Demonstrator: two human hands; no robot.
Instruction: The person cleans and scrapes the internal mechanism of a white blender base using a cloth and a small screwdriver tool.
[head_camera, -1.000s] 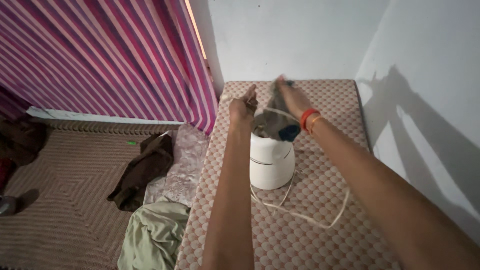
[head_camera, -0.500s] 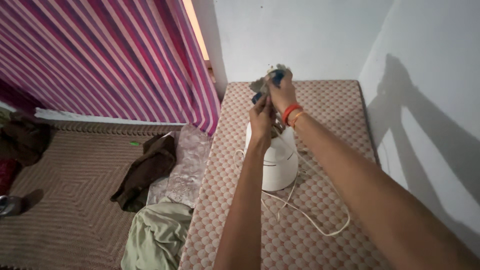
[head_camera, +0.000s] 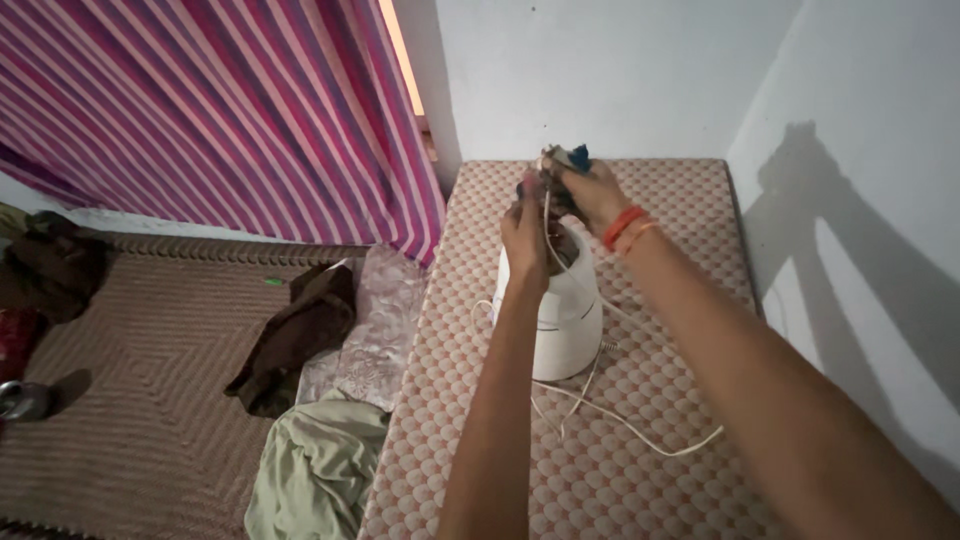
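Reaching out over a mattress (head_camera: 640, 470) with a pink scale pattern, both arms meet above a white cylindrical appliance (head_camera: 560, 320) that stands just below the hands. Left of the left arm hangs a striped pink and purple curtain (head_camera: 200, 110); below it a brown woven mat (head_camera: 130, 400) carries a dark brown garment (head_camera: 295, 340), a pale floral cloth (head_camera: 370, 340) and a crumpled olive cloth (head_camera: 315, 470). A metal vessel (head_camera: 20, 400) sits at the far left edge, well apart from everything in hand.

The appliance looks rigid and smooth-sided, probably light enough to tip if its cord is tugged — its body, low down, would be the steady place to grip. A white power cord (head_camera: 640, 435) trails from its base in loose loops beneath the right forearm and rises between the hands; it seems limp and springy, best taken near the plug end.

The right hand (head_camera: 585, 190) is closed around a small bundle — greyish cloth with a blue plug-like piece (head_camera: 577, 155) showing at the top — just above the appliance. The left hand (head_camera: 525, 225), touching or nearly touching the right, pinches the cord with fingers narrowed. An orange band (head_camera: 622, 225) circles the right wrist.
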